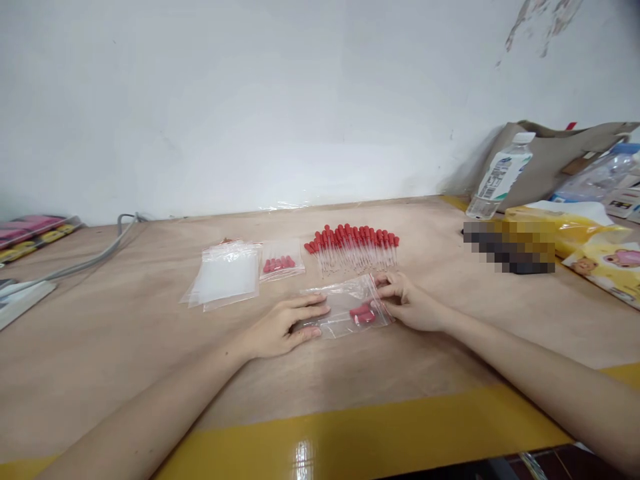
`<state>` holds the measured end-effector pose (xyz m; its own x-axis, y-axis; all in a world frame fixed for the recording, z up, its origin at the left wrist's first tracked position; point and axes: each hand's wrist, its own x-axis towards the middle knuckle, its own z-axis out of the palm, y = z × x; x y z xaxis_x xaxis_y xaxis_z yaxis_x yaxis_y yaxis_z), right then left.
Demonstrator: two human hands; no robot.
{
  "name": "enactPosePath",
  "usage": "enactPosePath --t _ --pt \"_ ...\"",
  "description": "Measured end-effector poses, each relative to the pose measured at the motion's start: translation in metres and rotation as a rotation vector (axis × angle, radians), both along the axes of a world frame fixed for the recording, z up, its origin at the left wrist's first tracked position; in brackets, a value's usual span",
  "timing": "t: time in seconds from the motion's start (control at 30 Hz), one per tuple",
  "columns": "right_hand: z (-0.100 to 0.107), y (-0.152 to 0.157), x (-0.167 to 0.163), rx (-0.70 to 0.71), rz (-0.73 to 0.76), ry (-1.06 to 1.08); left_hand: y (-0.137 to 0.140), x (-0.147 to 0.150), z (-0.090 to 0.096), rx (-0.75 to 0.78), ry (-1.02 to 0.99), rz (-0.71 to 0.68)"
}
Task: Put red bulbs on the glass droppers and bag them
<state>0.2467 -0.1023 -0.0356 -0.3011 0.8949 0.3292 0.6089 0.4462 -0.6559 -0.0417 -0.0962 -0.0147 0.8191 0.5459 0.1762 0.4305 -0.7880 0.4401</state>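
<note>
A clear zip-lock bag [336,325] lies flat on the table between my hands, with a few red-bulbed droppers [362,313] inside near its right end. My left hand [287,325] rests on the bag's left end, fingers stretched out and apart. At the right, zip end, my right hand [407,301] has its fingers bent and closed on the bag's edge; its fingertips are partly hidden. Just beyond lies a wide row of red-bulbed droppers [353,243]. Left of that row is another bag [283,260] with several red bulbs showing, beside a stack of flat clear bags [227,275].
At the right stand a water bottle [503,175], a grey bag [555,160] and a yellow tissue pack [560,223]. A grey cable [95,257] runs along the left. Yellow tape [310,433] covers the table's front edge; a white wall rises behind.
</note>
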Motion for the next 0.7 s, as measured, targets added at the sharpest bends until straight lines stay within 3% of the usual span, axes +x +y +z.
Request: enactPosePath --t 0.07,0.13,0.23,0.47,0.6,0.7 --pt "0.004 0.009 0.007 -0.050 0.002 0.058 0.000 0.000 0.000 -0.014 0.000 -0.001" --pt "0.011 0.024 0.013 -0.079 -0.109 0.110 0.000 0.000 0.000 -0.028 -0.004 -0.004" --pt "0.023 0.053 0.013 0.047 -0.319 0.024 0.001 -0.001 0.001 -0.049 -0.004 -0.014" --pt "0.042 0.119 -0.025 0.257 -0.558 -0.338 -0.002 -0.002 0.002 -0.007 0.035 -0.005" --pt "0.040 0.141 -0.043 0.183 -0.612 -0.390 -0.004 -0.001 0.002 0.059 -0.033 0.001" --pt "0.039 0.150 -0.048 0.107 -0.639 -0.310 -0.004 0.001 0.002 0.054 -0.044 -0.020"
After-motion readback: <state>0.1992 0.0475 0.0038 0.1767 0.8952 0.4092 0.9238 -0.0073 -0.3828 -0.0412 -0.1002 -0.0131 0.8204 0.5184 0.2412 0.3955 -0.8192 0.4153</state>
